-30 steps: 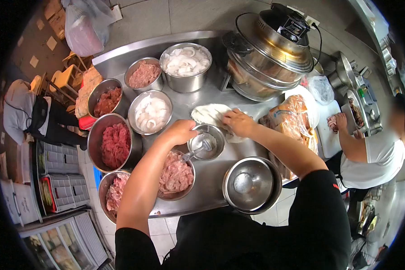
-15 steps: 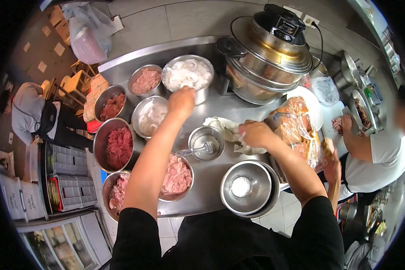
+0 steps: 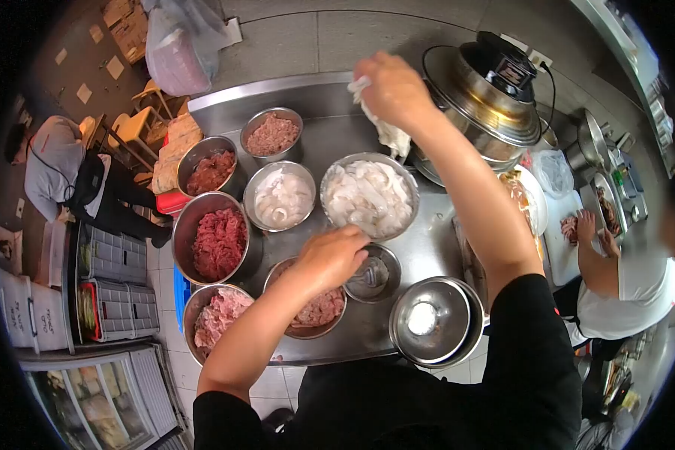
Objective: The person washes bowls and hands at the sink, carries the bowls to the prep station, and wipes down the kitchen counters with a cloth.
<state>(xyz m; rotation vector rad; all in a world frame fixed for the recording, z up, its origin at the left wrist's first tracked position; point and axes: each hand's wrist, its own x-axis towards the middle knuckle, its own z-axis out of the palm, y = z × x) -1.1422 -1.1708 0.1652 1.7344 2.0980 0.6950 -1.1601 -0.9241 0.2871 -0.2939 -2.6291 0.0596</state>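
My left hand (image 3: 334,259) is closed at the near rim of a large metal bowl (image 3: 415,219) filled with glossy white pieces (image 3: 367,187), perhaps squid. A crumpled white cloth (image 3: 386,133) hangs from my right hand (image 3: 390,86), which is raised above the back of the counter beside the steel cooker (image 3: 476,105). Just below my left hand sits a small metal bowl (image 3: 390,281) with a utensil in it. My left forearm partly covers a bowl of pink meat (image 3: 319,307). A smaller bowl of white pieces (image 3: 281,196) stands left of the large one.
Several metal containers of minced or cut meat (image 3: 219,244) line the left side of the steel counter (image 3: 319,139). Nested empty bowls (image 3: 431,322) stand at the front right. A co-worker (image 3: 626,285) handles meat at a white board on the right; another person (image 3: 75,172) bends at far left.
The large bowl of white pieces has come nearer, with my left hand now at its near side. My right hand has carried the cloth from mid-counter to the back. The view has shifted.
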